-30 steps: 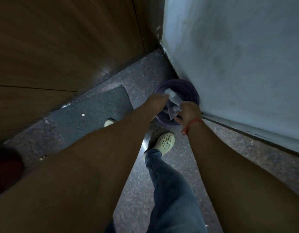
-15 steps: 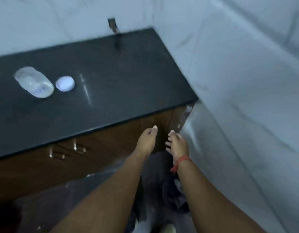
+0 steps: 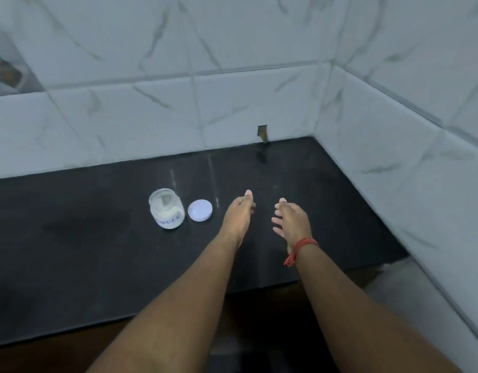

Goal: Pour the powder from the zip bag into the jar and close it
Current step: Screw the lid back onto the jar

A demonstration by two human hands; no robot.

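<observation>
From the head view, the jar (image 3: 166, 208) stands upright on the black counter (image 3: 71, 238), lidless, with white powder inside, and its white lid (image 3: 200, 210) lies just beside it on the right. The left hand (image 3: 239, 214) hovers near the lid, fingers relaxed and empty; the right hand (image 3: 293, 220), fingers loosely spread, holds nothing, farther right.

Black counter (image 3: 98, 265), white grey-veined wall tiles (image 3: 232, 49), clear jar (image 3: 166, 208) of white powder, white lid (image 3: 200, 210).
</observation>
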